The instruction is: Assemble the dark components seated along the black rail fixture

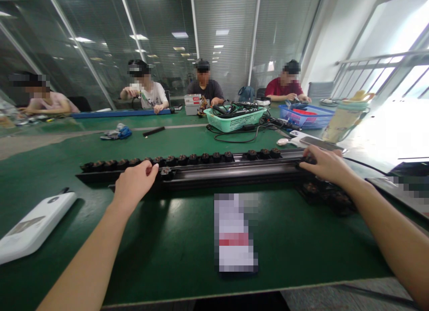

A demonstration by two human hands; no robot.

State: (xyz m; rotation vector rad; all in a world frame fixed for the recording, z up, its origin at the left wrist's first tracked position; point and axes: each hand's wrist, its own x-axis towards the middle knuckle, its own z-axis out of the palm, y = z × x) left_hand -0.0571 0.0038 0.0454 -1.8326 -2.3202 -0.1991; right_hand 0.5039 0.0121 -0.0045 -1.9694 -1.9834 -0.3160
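Two long black rails lie side by side on the green tabletop (174, 266), running left to right in front of the person. Far rail (97, 177) carries a row of black round parts (192, 158), broken by one gap right of middle. Near rail (234, 172) shows a long shiny channel between the hands, with a lone black round part (166, 171) seated toward its left. Left hand (136, 179) is at the near rail's left portion, fingers curled over, thumb tip just beside that lone part; the fingertips are hidden, so whether it is clamped on the rail or the part, cannot tell. Right hand (323, 163) is bent over the rails' right end, fingers down at something dark; grip there not clear either. Below the right wrist, a cluster of black round parts (311, 189) sits on the tabletop, partly behind the forearm. Reading of the step: work on the near rail looks at an early point, parts being set or shifted along its channel, going by the fuller far rail; removal would look much the same. The next move, by this reading, calls for keeping the rail steady at the left while the right-end piece is kept square to the channel, since a tilted one could bind.
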